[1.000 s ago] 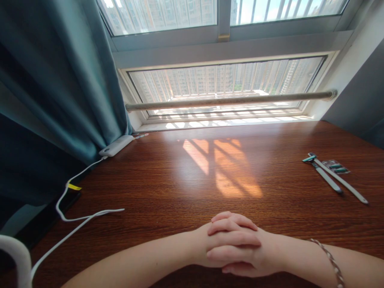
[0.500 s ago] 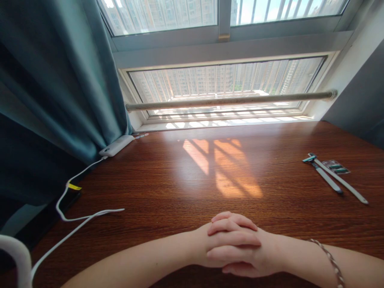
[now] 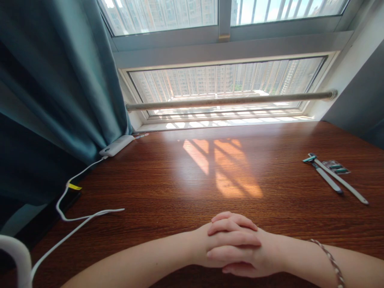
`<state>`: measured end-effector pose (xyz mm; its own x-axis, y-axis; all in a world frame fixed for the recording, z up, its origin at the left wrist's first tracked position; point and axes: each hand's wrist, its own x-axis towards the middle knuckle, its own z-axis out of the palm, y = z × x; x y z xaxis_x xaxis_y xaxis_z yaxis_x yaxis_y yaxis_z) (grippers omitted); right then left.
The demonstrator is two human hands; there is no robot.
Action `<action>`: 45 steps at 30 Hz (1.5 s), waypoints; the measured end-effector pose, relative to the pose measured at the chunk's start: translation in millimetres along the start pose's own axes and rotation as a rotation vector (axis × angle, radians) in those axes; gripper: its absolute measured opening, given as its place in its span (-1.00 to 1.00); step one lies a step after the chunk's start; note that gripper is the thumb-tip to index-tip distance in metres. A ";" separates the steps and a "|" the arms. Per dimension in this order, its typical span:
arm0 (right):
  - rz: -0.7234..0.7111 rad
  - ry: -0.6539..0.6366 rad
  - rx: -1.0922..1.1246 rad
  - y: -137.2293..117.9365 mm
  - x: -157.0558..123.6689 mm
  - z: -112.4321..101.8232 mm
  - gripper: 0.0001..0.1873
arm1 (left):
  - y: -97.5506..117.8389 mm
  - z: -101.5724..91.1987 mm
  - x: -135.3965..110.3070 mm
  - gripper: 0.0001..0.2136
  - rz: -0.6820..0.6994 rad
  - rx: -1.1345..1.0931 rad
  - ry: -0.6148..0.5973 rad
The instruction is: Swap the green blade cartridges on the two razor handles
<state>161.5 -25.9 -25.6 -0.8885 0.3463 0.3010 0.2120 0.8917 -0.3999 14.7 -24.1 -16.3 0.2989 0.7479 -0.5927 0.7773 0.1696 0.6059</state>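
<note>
My left hand (image 3: 207, 244) and my right hand (image 3: 265, 250) are clasped over the wooden desk (image 3: 144, 180), near its front edge. Their fingers interlace and lie folded across the backs of the hands, and no object shows between them. The palms are hidden. A braided bracelet (image 3: 331, 260) circles my right wrist. Off to the right, apart from both hands, lies a razor (image 3: 327, 180) with a teal head and pale handle. A slim white stick (image 3: 345, 184) crosses it near the top. Beside them is a clear packet (image 3: 337, 167) holding small green pieces.
At the back left, a white device (image 3: 117, 146) rests against the blue curtain (image 3: 90, 80). Its white cable (image 3: 61, 200), with a yellow tag (image 3: 75, 187), runs along the left side. A curved white tube (image 3: 18, 252) stands at lower left. A rail (image 3: 231, 101) crosses the window behind the desk.
</note>
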 end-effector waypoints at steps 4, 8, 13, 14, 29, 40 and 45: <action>-0.007 0.002 -0.006 0.9 0.0 -0.4 -0.62 | -2.9 -12.0 -8.3 -0.75 0.089 0.016 -0.043; -0.008 0.014 -0.003 2.3 -0.1 1.4 -0.62 | -0.1 4.1 -0.6 -0.78 -0.036 0.050 0.109; -0.016 0.024 -0.009 2.6 -0.6 3.4 -0.62 | 14.1 34.0 15.3 -0.78 -0.161 0.051 0.269; -0.014 0.027 -0.011 2.5 -0.7 3.4 -0.62 | 16.0 36.7 16.9 -0.79 -0.162 0.042 0.281; -0.010 0.003 -0.035 1.8 0.1 1.1 -0.60 | -4.7 0.1 0.7 -0.71 -0.071 0.042 0.023; -0.031 -0.009 -0.040 1.0 -0.1 0.7 -0.61 | 2.5 8.5 4.8 -0.72 -0.058 0.075 -0.020; -0.019 -0.012 -0.030 0.6 0.7 -2.0 -0.61 | 0.5 5.9 5.1 -0.77 -0.063 0.036 0.019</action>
<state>161.7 -24.6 -24.0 -0.8971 0.3260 0.2982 0.2072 0.9065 -0.3678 19.9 -23.9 -22.2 0.2384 0.7484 -0.6189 0.8136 0.1941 0.5481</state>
